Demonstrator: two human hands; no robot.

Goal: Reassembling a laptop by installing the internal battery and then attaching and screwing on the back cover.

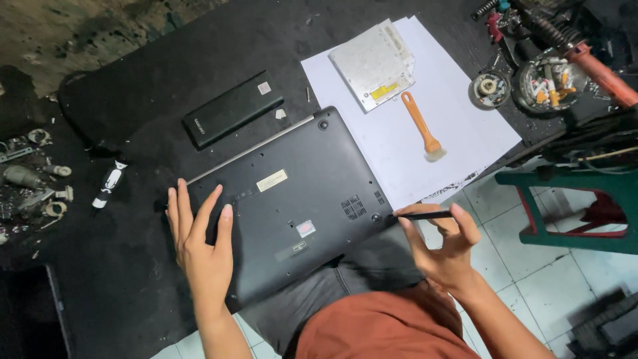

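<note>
A dark grey laptop [292,199] lies upside down on the black work surface, its bottom cover facing up. My left hand [199,242] rests flat on the laptop's left part, fingers spread. My right hand [442,249] pinches a thin black tool [422,215] whose tip touches the laptop's right edge near a corner screw [376,217]. My knees in grey trousers [352,279] show beneath the laptop's near edge.
A white paper sheet [465,133] carries a silver optical drive [373,63] and an orange-handled brush [421,125]. A black rectangular battery pack [232,110] lies behind the laptop. Small metal parts [33,179] sit at left, tools and round tins [545,83] at right, a green stool [578,206] beside.
</note>
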